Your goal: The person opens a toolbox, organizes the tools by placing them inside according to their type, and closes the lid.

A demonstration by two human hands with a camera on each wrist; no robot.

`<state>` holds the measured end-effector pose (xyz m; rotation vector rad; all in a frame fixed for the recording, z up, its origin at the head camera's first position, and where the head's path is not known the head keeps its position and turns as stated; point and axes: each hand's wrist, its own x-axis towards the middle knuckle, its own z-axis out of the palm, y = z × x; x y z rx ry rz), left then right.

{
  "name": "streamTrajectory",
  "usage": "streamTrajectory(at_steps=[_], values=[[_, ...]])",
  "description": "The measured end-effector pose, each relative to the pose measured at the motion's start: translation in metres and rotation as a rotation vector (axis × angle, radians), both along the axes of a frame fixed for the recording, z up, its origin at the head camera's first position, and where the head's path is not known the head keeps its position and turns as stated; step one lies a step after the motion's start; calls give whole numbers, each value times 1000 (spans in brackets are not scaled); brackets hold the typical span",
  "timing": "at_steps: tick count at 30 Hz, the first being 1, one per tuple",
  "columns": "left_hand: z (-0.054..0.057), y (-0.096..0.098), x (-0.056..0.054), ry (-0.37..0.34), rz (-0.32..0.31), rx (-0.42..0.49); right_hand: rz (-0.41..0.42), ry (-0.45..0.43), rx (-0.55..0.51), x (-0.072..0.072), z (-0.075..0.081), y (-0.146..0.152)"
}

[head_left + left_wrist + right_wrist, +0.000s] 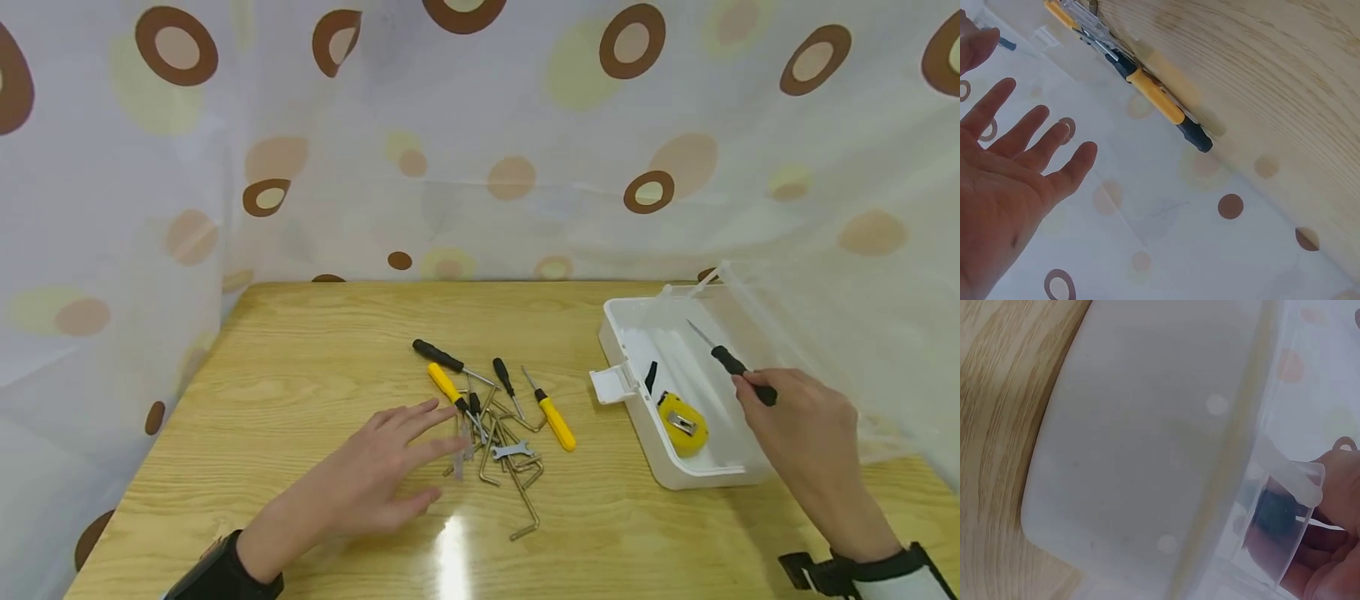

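Over the white box (652,454), my right hand (806,429) pinches a screwdriver (726,358) by its black handle, the thin shaft pointing away to the left. Inside the box lie a yellow tape measure (684,425) and a small black item (651,377). My left hand (375,475) hovers with fingers spread at the near-left side of a tool pile, holding nothing. That pile has bent brass-coloured hex keys (528,507), a small open-ended wrench (513,450), a yellow-handled screwdriver (557,423) and several other screwdrivers, some black-handled (437,356).
The box's clear lid (817,358) stands raised on the right side, and its white latch (612,384) sticks out to the left. A wooden table (322,350) carries everything. Behind it hangs a spotted curtain (465,108), which also runs down the left side.
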<state>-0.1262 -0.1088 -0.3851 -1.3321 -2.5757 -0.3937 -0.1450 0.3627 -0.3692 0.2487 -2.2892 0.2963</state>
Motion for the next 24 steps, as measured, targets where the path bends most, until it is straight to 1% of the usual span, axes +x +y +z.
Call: streamTrajectory(at_steps=[3, 5, 7, 10, 12, 14, 16, 17, 19, 20, 22, 24], values=[[2, -3, 1, 1, 23, -19, -19, -48, -16, 1, 1, 0], [2, -6, 2, -5, 40, -29, -25, -56, -23, 1, 1, -1], [3, -8, 3, -5, 55, -26, -26, -52, -18, 2, 2, -3], [3, -12, 4, -12, 69, -19, 1, 0, 13, 4, 2, -12], [3, -14, 5, -8, 73, -16, 40, 45, 37, 7, 1, -23], [3, -16, 6, -9, 81, -21, 107, 94, 55, 9, -1, -38], [2, -18, 7, -9, 91, -28, 189, 109, 89, 12, -4, -56], [2, -18, 7, -11, 95, -31, 235, 101, 99, 14, -6, -67], [1, -20, 9, -28, 105, -33, 326, 54, 138, 18, -12, -87], [1, -20, 9, -37, 108, -36, 362, 13, 164, 20, -14, -97], [0, -21, 10, -53, 112, -39, 409, -88, 207, 21, -19, -115], [0, -21, 10, -57, 114, -38, 414, -215, 243, 20, -22, -130]])
